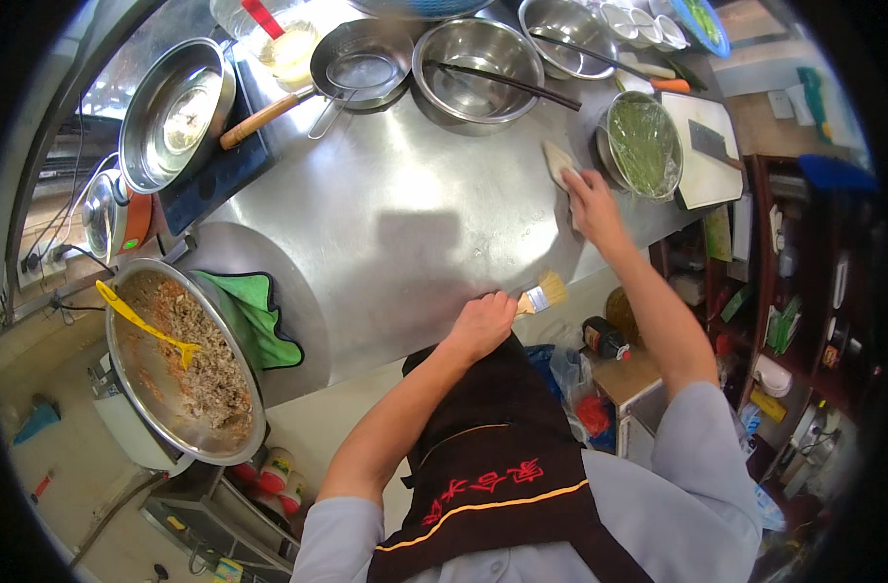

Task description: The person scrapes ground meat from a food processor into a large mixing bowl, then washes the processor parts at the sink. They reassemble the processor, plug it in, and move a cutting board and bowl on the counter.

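My left hand (485,322) grips the wooden handle of a flat pastry brush (544,293) at the front edge of the stainless steel worktop (327,197). The pale bristles point to the right. Farther right, my right hand (593,208) holds a pale cloth (560,165) against the steel. Part of the cloth is hidden under the fingers. Just right of that hand stands a metal bowl (644,146) of green shreds covered with clear film.
Along the back are a steel bowl (480,62) with chopsticks across it and a wooden-handled pan (363,58). At left, a large basin (188,364) holds chopped filling and a yellow spatula, beside a green cloth (258,317). A cleaver (710,142) lies on a white cutting board (699,182).
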Available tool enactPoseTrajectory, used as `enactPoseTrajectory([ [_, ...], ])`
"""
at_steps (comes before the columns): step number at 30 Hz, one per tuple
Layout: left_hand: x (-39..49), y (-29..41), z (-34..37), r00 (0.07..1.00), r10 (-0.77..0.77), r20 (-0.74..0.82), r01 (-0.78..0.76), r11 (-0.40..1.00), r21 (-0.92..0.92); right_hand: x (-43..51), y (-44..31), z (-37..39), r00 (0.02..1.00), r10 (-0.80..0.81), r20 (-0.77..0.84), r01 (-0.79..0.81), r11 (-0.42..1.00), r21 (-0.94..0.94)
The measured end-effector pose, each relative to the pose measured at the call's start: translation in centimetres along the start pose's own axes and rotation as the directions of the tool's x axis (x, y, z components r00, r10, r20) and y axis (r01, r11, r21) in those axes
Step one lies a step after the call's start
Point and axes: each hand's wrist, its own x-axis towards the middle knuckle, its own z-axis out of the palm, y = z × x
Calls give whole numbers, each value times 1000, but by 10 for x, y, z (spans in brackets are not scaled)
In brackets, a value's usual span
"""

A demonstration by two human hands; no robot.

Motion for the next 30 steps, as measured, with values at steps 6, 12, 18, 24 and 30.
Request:
enactPoseTrajectory([
  [6, -108, -9, -53, 945, -258, -202, 205, 946, -251, -88, -98, 60, 973, 185, -141, -176, 981, 76],
  [12, -210, -18, -110, 626, -694, -354, 609, 719, -334, -89, -217, 107, 898, -429, -94, 439, 862, 252],
  [18, -229, -20, -115, 492, -784, -379, 692, 616, -377, -51, -88, 41, 987, 103, 124, -109, 993, 38],
  [24, -205, -12, -100, 530, -761, -374, 628, 649, -430, 101, -43, 72, 799, 430, -420, -443, 894, 72],
  [30, -105, -21, -97, 685, -633, -360, 500, 768, -400, -12, -119, 82, 989, 6, 145, -27, 990, 140],
])
